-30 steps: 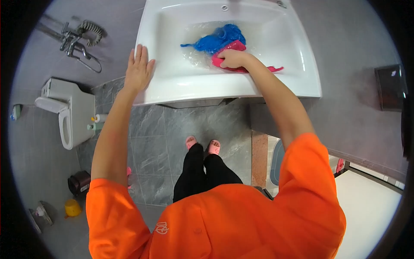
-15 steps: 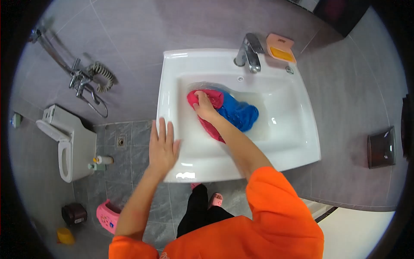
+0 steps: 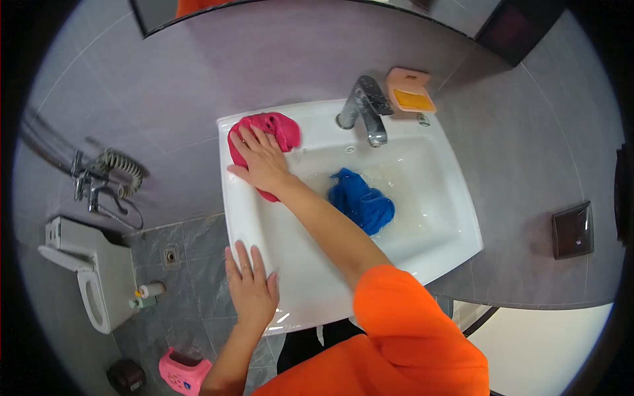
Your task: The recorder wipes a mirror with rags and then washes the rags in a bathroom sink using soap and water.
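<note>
The basin is white around a blue cloth. By the clock from there: pink cloth at ten, silver tap at twelve, yellow soap at one, plain orange sleeve at five, spotted pink stool at seven.

A shiny tap is standing tall, and a yellow bar of soap is resting in an open pink box just beside it. A metal shower tap is hanging on the grey wall. A white toilet is standing at the back left corner of the floor. Two bottles are sitting near it. A little drain is lying near the floor's back edge.
</note>
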`<action>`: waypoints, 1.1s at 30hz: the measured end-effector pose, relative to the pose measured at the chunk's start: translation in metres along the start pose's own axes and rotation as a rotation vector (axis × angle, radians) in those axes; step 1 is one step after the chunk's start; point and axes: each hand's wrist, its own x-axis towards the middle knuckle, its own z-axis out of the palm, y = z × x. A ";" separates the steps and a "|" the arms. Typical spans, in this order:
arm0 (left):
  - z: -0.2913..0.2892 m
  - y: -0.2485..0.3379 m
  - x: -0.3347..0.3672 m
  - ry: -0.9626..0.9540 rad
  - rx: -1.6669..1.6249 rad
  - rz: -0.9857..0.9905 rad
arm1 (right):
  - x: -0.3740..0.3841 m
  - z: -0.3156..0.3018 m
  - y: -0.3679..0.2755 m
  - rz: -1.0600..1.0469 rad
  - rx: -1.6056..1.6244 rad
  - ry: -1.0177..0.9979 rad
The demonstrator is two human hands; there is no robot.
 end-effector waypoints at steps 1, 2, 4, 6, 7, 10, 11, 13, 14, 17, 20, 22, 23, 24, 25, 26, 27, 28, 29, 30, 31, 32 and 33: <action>-0.001 0.001 -0.003 -0.022 -0.002 -0.015 | 0.004 0.000 0.011 0.060 -0.022 0.039; -0.001 0.002 0.000 -0.026 -0.007 -0.006 | 0.009 -0.002 0.023 0.120 -0.045 0.078; -0.001 0.000 0.000 -0.027 0.007 -0.010 | 0.002 -0.016 0.051 0.110 -0.147 0.147; -0.003 -0.001 0.000 -0.034 -0.003 -0.011 | -0.029 -0.039 0.078 0.024 -0.165 0.151; -0.003 -0.002 0.000 -0.037 0.022 -0.005 | -0.044 -0.057 0.088 -0.023 -0.182 0.067; -0.002 0.000 0.002 -0.045 0.031 0.006 | -0.090 -0.107 0.132 -0.264 -0.336 -0.104; -0.003 0.002 0.002 -0.076 0.076 0.000 | -0.097 -0.121 0.143 -0.257 -0.338 -0.109; -0.007 0.009 0.005 -0.108 0.094 -0.010 | -0.109 -0.146 0.163 -0.215 -0.370 -0.246; -0.009 0.012 0.008 -0.112 0.097 -0.007 | -0.117 -0.155 0.174 -0.210 -0.368 -0.245; -0.001 0.022 0.027 -0.179 -0.024 0.099 | -0.139 -0.180 0.208 -0.013 -0.566 -0.293; 0.032 0.058 0.072 -0.260 -0.086 0.289 | -0.158 -0.212 0.239 0.173 -0.735 -0.200; 0.061 0.092 0.107 -0.271 -0.095 0.435 | -0.167 -0.237 0.266 0.250 -0.861 -0.039; 0.078 0.106 0.124 -0.259 -0.115 0.503 | -0.168 -0.244 0.272 0.242 -0.849 -0.048; 0.098 0.114 0.138 -0.230 -0.115 0.552 | -0.164 -0.249 0.273 0.326 -0.852 -0.108; 0.119 0.118 0.149 -0.202 -0.112 0.600 | -0.159 -0.251 0.269 0.409 -0.852 -0.170; 0.144 0.119 0.155 -0.161 -0.073 0.576 | -0.156 -0.249 0.257 0.398 -0.836 -0.177; 0.162 0.119 0.158 -0.122 -0.036 0.555 | -0.160 -0.248 0.238 0.370 -0.873 -0.214; 0.169 0.119 0.159 -0.132 -0.035 0.545 | -0.169 -0.245 0.222 0.348 -0.914 -0.252; 0.174 0.122 0.164 -0.186 -0.008 0.538 | -0.178 -0.240 0.213 0.344 -0.911 -0.256; 0.176 0.121 0.165 -0.240 0.022 0.528 | -0.187 -0.232 0.205 0.323 -0.876 -0.330; 0.178 0.120 0.165 -0.112 0.025 0.588 | -0.196 -0.226 0.199 0.310 -0.853 -0.404; 0.174 0.121 0.165 -0.114 0.026 0.589 | -0.211 -0.210 0.203 0.335 -0.795 -0.451; 0.169 0.125 0.166 -0.221 0.034 0.586 | -0.223 -0.199 0.206 0.364 -0.746 -0.500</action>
